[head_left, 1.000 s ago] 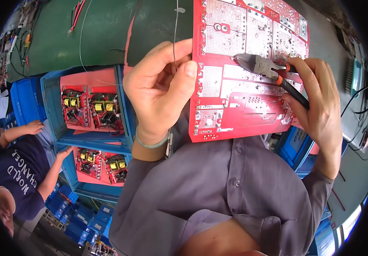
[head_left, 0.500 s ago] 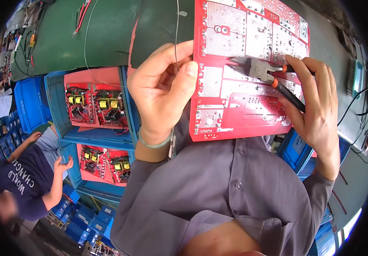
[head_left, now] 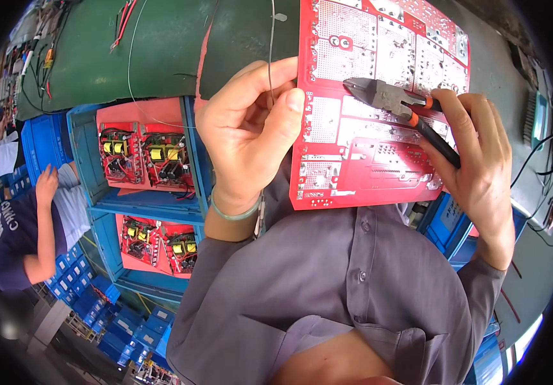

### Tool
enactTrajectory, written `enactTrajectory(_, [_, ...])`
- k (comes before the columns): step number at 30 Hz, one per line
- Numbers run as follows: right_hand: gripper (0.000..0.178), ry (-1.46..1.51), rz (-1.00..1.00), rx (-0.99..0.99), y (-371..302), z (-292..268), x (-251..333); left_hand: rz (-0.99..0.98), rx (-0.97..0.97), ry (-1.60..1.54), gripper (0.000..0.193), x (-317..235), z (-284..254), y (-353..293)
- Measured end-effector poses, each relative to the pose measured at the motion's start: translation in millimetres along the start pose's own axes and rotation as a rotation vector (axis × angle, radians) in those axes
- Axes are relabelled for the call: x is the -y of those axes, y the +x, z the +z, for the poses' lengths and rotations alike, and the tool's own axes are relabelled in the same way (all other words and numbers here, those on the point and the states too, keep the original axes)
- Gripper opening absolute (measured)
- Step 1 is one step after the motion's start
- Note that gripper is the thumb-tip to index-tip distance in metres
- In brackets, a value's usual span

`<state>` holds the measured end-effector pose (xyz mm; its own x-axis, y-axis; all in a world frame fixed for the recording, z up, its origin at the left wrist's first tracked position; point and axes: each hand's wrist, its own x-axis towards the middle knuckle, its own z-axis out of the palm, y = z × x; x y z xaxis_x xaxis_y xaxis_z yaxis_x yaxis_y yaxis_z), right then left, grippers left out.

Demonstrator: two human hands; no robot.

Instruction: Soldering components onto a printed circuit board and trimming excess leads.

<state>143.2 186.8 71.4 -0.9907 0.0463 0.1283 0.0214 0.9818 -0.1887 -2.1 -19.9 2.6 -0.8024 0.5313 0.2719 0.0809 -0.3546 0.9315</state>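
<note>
A red circuit board [head_left: 311, 151], solder side up, is held in front of my chest. My left hand [head_left: 244, 138] grips its left edge between thumb and fingers. A thin wire [head_left: 271, 38] runs down into that hand's fingers. My right hand [head_left: 485, 147] is closed around the orange-and-black handles of a pair of cutting pliers [head_left: 392, 99]. Their jaws lie over the board's middle and point left; whether the tips touch it I cannot tell. Bright glare washes out part of the solder pads.
Left of me, blue crates [head_left: 141, 208] hold several red boards with yellow components [head_left: 165, 154] on pink sheets. Red leads [head_left: 123, 25] lie on the green bench [head_left: 96, 64]. A brush [head_left: 534, 119] sits at right near black cables. A person [head_left: 23, 237] is at far left.
The board, both my hands and the pliers have shifted slightly right. The pliers' jaws look sharper now. The person at far left has turned and moved an arm.
</note>
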Motion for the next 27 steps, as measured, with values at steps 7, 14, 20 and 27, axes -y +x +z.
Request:
enactTrajectory(7, [0.043,0.157,0.179,-0.153,-15.0,-1.7,-29.5,-0.036,-0.025,0.001,0.026,-2.1,-1.0,3.7])
enactTrajectory(14, [0.041,1.055,0.499,-0.706,-67.1,5.8,-112.0,-0.074,-0.042,-0.043,0.026,-1.1,-3.7,5.6])
enactTrajectory(20, [0.028,1.078,0.463,-0.86,-89.4,18.8,-140.5,-0.152,-0.104,0.0,0.024,-4.6,0.4,7.4])
enactTrajectory(27, [0.035,1.154,0.432,-0.735,-81.1,41.0,-135.5,-0.152,-0.119,-0.012,0.025,-2.3,-1.2,6.8])
